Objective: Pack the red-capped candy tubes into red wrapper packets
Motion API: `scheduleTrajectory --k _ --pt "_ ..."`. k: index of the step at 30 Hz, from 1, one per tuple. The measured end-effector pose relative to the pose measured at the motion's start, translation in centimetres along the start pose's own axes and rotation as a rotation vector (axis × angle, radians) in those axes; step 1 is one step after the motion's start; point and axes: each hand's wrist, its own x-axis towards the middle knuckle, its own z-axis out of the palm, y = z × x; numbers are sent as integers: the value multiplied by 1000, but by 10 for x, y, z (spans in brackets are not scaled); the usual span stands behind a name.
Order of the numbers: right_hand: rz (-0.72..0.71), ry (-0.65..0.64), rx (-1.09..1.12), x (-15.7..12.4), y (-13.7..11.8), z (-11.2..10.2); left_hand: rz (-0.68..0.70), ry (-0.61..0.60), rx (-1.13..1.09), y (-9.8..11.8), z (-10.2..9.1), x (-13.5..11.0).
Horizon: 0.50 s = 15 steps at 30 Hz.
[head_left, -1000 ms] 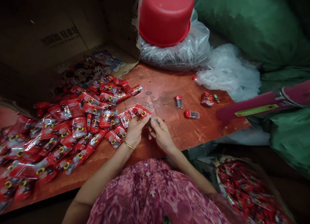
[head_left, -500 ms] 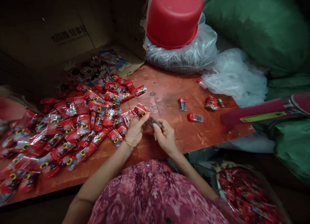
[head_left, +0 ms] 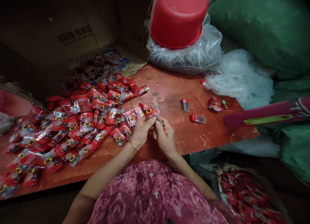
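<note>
The left hand has its grip closed on a red packet, and the right hand pinches a small dark piece against it. Left of the grip, a heap of packets covers the worktop, so much looks done. To the right, few loose capsules remain.

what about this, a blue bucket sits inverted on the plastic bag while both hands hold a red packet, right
No, not blue: in the head view a red bucket sits inverted on the plastic bag while the left hand and right hand hold a red packet.
</note>
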Motion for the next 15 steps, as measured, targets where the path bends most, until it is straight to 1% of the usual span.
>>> scheduleTrajectory --k 2,4,8,11,13,15 --pt "-89 64 -120 -1 5 -2 35 -5 -12 -1 -1 1" --pt "-162 87 -232 -1 11 -7 84 -13 20 -1 -2 4" --pt "-200 78 -304 6 19 -27 148 -52 192 -3 -3 12" --pt "-277 111 -372 19 22 -42 204 -83 360 -14 -8 19" --pt "-319 95 -408 27 26 -50 234 -66 473 -24 -12 23" --pt "-322 86 -393 33 32 -56 251 -45 543 -31 -15 24"
